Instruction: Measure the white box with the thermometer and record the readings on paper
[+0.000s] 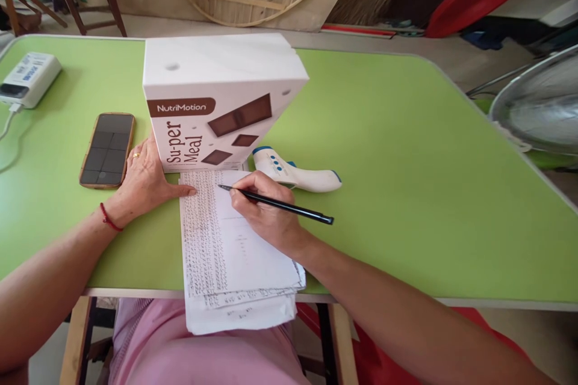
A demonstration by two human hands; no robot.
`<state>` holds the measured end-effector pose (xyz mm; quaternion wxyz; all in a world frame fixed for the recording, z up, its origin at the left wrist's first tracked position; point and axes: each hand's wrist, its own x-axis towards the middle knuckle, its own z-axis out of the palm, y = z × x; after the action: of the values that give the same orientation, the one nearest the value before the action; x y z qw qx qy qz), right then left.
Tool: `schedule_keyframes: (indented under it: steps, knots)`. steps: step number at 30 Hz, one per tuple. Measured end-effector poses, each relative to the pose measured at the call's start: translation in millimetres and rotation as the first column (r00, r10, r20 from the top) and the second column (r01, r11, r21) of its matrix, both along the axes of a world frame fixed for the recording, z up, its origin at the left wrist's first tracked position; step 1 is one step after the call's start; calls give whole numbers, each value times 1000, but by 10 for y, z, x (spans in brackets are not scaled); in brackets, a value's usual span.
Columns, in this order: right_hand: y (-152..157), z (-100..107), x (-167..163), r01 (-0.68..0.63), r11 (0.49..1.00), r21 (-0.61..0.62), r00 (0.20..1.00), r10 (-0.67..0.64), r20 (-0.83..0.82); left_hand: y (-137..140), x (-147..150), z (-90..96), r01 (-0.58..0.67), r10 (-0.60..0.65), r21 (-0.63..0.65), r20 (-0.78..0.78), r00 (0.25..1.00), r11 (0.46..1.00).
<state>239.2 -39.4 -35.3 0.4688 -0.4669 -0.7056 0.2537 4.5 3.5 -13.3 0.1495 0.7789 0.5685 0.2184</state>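
A black pen (pixel 289 207) is held in my right hand (pixel 266 210), its tip close above a stack of paper sheets (pixel 257 258). Rows of small handwritten marks fill the left part of the top sheet. My left hand (pixel 147 174) is spread, its thumb resting on the sheet's upper left edge and its fingers beside a white box (pixel 226 114) printed "NutriMotion Su-per Meal"; some fingertips are hidden near the box. The box stands upright at the top of the papers. Just beyond my right hand lies a white and blue infrared thermometer (pixel 298 171).
Left of my left hand lies a smartphone (pixel 108 149). A white power bank (pixel 31 79) with a cable sits at the far left of the green table (pixel 406 180). The papers overhang the front edge. A fan (pixel 542 102) stands to the right.
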Motion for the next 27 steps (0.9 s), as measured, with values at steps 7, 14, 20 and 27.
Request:
schedule_keyframes:
  steps: [7, 14, 20, 27]
  knots:
    - [-2, 13, -3, -34, 999, -2, 999, 34, -23, -2, 0, -2, 4, -4, 11, 2, 1000, 1000]
    - [1, 19, 6, -10, 1000, -19, 1000, 10, 2, 4, -13, -21, 9, -9, 22, 10, 1000, 1000]
    - [0, 26, 5, -5, 1000, -14, 1000, 5, -3, 2, -10, 6, 8, -8, 4, 11, 1000, 1000]
    - [1, 17, 4, 3, 1000, 26, 1000, -2, -4, 1, 3, 30, -16, 16, -28, -18, 1000, 999]
